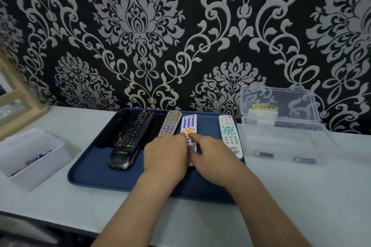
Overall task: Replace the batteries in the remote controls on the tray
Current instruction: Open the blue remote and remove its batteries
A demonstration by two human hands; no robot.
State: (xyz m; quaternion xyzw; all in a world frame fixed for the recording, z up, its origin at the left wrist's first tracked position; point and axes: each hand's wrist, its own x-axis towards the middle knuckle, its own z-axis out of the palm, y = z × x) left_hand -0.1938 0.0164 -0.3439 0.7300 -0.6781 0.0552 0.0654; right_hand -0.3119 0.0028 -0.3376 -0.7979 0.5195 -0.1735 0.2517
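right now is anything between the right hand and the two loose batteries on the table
Yes: the white remote with teal buttons lies on the tray, at its right edge, between the right hand and the batteries.

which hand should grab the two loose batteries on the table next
Right. The right hand and left hand both touch the orange-button remote, but the two batteries lie on the table right of the tray; the left would have to cross over.
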